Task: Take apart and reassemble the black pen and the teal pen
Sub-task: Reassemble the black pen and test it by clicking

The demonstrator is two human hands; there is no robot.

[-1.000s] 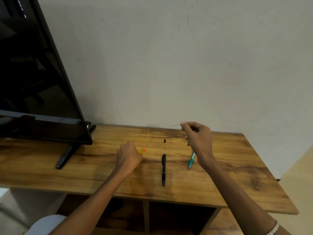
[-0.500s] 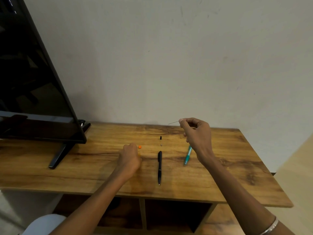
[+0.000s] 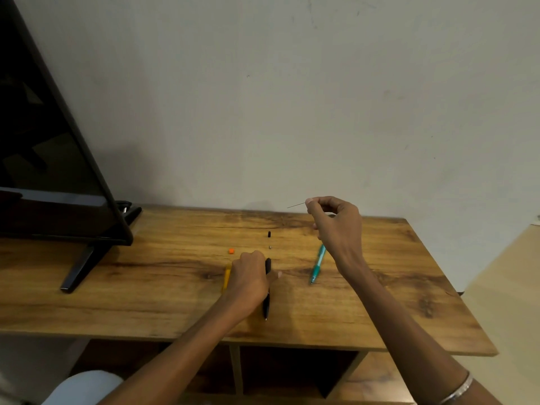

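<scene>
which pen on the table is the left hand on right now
The black pen: the left hand lies over its upper half. The teal pen lies apart to the right, untouched, below the raised right hand, which pinches a thin rod.

On the table (image 3: 380, 311) we see a pen (image 3: 267, 305) at centre, a second pen (image 3: 318, 263) at its 3 o'clock, two small bits (image 3: 269, 234) at 12, a television (image 3: 43, 171) far at 9.

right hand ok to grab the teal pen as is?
Probably not straight away: the right hand hovers just above the teal pen with nothing between them, but its fingertips already pinch a thin lead, which it would have to put down first.
</scene>
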